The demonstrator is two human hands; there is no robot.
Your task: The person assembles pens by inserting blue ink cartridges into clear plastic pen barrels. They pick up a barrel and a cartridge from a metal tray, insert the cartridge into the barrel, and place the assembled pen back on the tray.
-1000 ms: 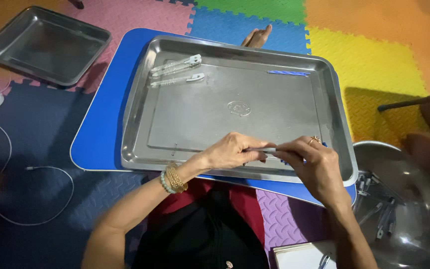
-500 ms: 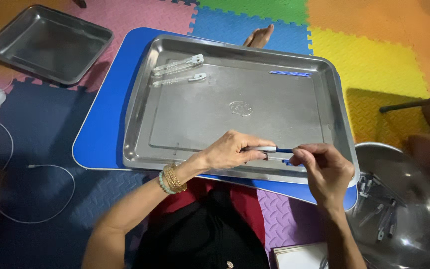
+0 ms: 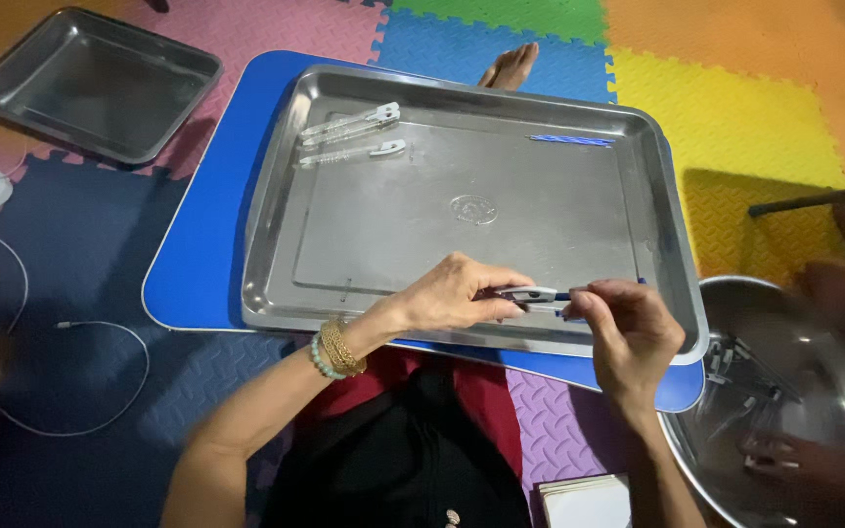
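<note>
A large steel tray (image 3: pixel 364 244) lies on a blue board (image 3: pixel 212 215) in front of me. Over the tray's near rim, my left hand (image 3: pixel 452 293) pinches a small metal clip-like tool (image 3: pixel 530 293). My right hand (image 3: pixel 628 328) holds a thin blue rod at that tool's right end, fingers closed around it. Two more metal tools (image 3: pixel 349 122) (image 3: pixel 354 152) lie side by side at the tray's far left. A blue rod (image 3: pixel 569 140) rests near the far right rim. A beaded and gold bracelet circles my left wrist.
A smaller steel tray (image 3: pixel 90 83) sits on the foam mat at far left. A round steel bowl (image 3: pixel 784 391) with several metal tools stands at right, where another person's hand (image 3: pixel 794 460) reaches in. A white cable (image 3: pixel 80 372) loops at left. A bare foot (image 3: pixel 511 66) shows beyond the tray.
My two hands have drawn slightly apart along the tray's near rim, and the metal tool and blue rod between them now show more clearly.
</note>
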